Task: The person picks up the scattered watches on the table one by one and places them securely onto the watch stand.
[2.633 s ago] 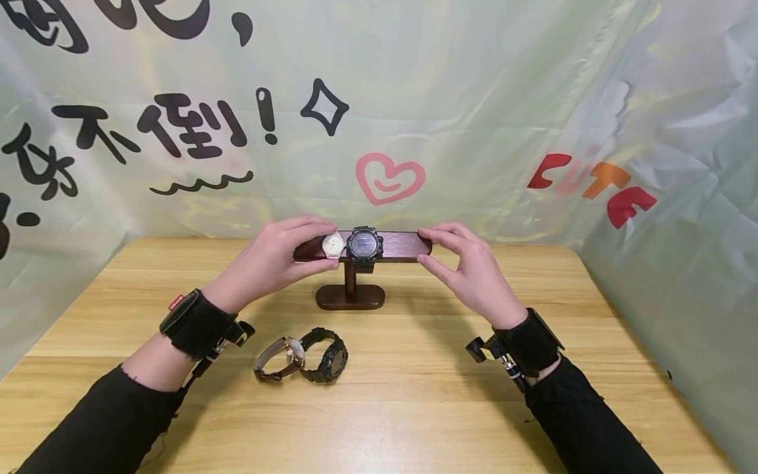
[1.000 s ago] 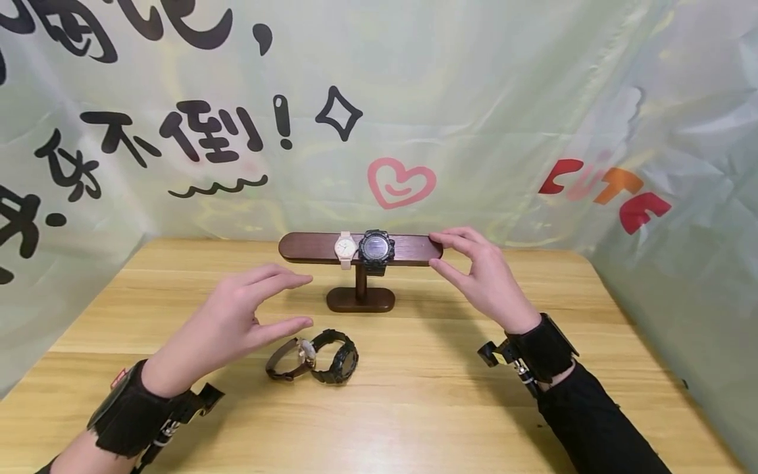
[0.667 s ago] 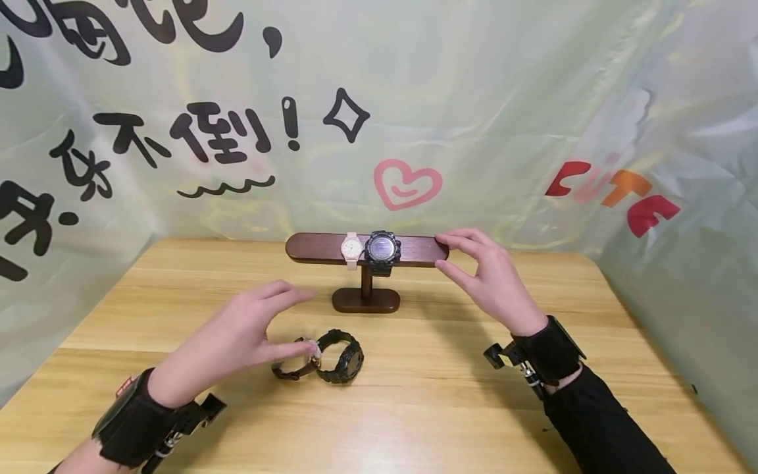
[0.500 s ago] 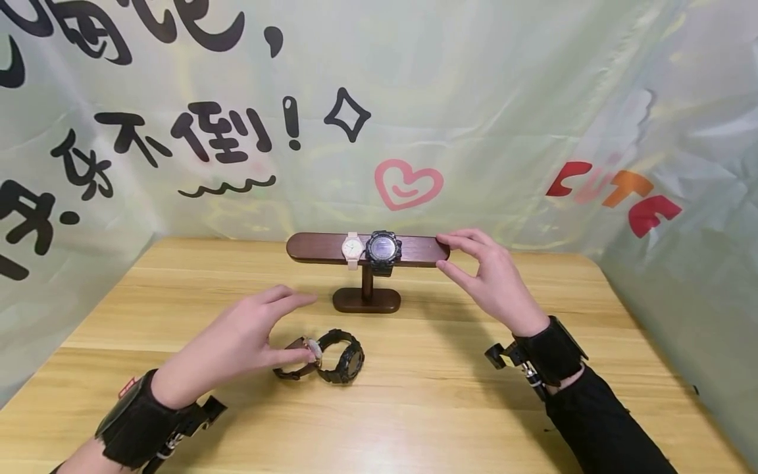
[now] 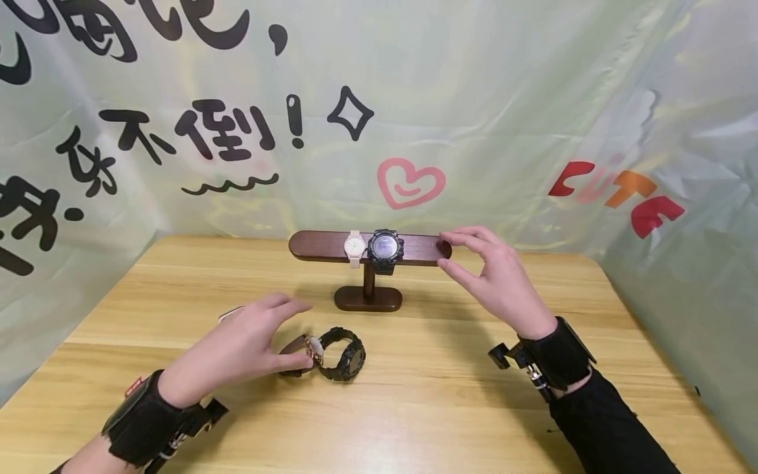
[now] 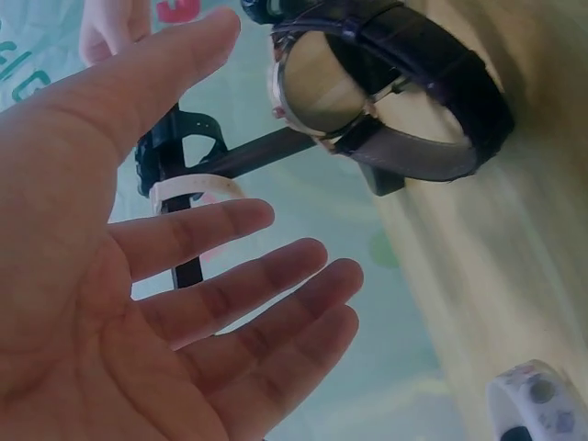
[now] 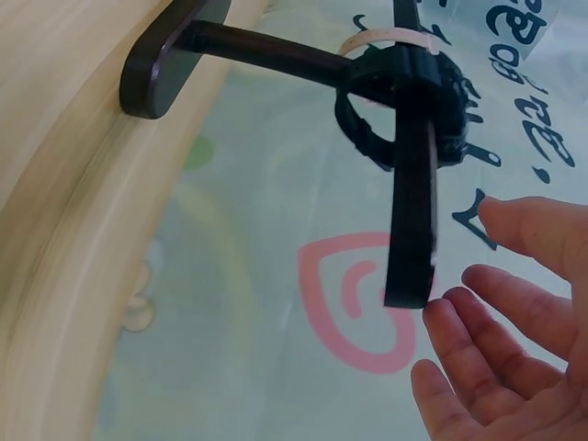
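My left hand [image 5: 245, 345] hovers low over the table, fingers extended and apart. Its thumb lies in front of a brown-strapped watch [image 5: 294, 344]; the left wrist view shows this watch [image 6: 418, 92] beyond the thumb, not gripped. A black watch [image 5: 343, 355] stands on its side right beside it. Farther back is a dark wooden watch stand [image 5: 314, 245] with a pale pink watch [image 5: 354, 246] and a black digital watch [image 5: 385, 246] around its bar. My right hand [image 5: 500, 276] is at the bar's right end, fingers loosely extended; a fingertip touches or nearly touches the end.
A white patterned band [image 6: 542, 400], mostly hidden behind my left hand in the head view, lies on the wooden table [image 5: 414, 408]. Behind the table hangs a printed cloth backdrop [image 5: 474, 99], which also rises along the right side.
My left hand has let go of the pink watch on the stand and come down to the brown-strapped watch. My right hand stays by the bar's end. The head view has shifted slightly.
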